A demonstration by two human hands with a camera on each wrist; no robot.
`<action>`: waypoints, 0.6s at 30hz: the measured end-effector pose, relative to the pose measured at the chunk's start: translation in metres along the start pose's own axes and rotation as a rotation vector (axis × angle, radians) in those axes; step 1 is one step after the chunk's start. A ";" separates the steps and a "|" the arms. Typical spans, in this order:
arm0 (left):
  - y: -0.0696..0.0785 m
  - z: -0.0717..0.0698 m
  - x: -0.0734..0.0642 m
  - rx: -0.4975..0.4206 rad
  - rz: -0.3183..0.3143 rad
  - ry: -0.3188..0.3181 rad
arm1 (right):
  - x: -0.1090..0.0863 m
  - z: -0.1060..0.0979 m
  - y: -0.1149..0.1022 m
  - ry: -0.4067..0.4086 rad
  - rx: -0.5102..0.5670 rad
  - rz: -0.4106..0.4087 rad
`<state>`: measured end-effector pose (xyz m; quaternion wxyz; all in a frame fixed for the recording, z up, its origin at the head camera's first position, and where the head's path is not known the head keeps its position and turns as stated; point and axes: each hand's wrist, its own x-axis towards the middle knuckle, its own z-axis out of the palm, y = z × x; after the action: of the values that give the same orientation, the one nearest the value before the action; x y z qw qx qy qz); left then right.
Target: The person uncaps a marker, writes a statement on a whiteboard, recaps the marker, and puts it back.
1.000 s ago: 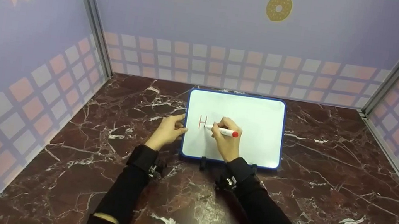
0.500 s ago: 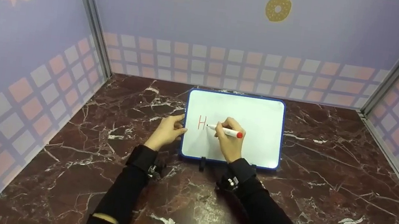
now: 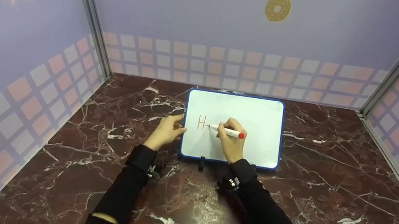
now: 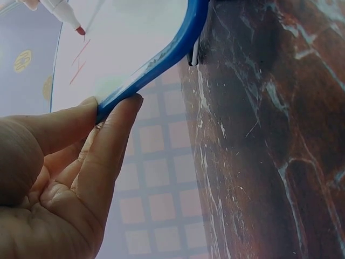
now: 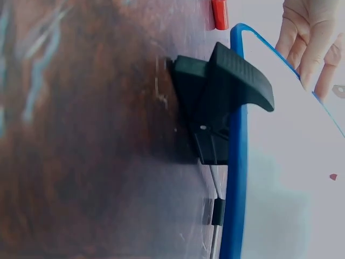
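Observation:
A whiteboard (image 3: 257, 147) with a blue frame leans on a black stand (image 5: 237, 75). A red letter H (image 3: 202, 117) is drawn on its left part. My left hand (image 3: 167, 131) pinches the board's left edge between thumb and fingers, seen closely in the left wrist view. My right hand (image 3: 232, 142) grips a white marker (image 3: 231, 132) with a red end. Its red tip (image 4: 80, 31) is at the board surface just right of the H; whether it touches is hard to tell. The right wrist view does not show my right hand.
A small red cylinder (image 5: 220, 13) appears behind the board's lower edge in the right wrist view. Beneath everything lies a dark red marbled tabletop (image 3: 331, 177). Purple patterned panels (image 3: 227, 22) enclose the back and both sides.
My right hand has shifted slightly right with the marker, moving the tip away from the H's right stroke. My left hand keeps its grip on the board's edge.

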<state>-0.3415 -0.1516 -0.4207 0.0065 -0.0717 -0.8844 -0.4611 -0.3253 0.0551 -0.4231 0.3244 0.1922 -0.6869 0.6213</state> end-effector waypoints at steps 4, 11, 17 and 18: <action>0.000 0.000 0.000 -0.004 0.000 0.004 | 0.001 0.000 0.001 0.012 0.008 -0.015; 0.000 0.000 0.000 -0.028 -0.013 -0.006 | 0.003 0.003 -0.002 -0.008 0.009 -0.039; 0.001 0.000 -0.002 -0.011 -0.007 -0.010 | -0.001 0.002 -0.002 -0.049 0.022 -0.028; 0.001 0.000 -0.002 -0.007 -0.006 -0.010 | -0.002 0.001 -0.002 -0.057 0.022 -0.027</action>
<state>-0.3395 -0.1510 -0.4198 0.0002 -0.0714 -0.8831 -0.4637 -0.3226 0.0535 -0.4233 0.3111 0.2227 -0.6861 0.6188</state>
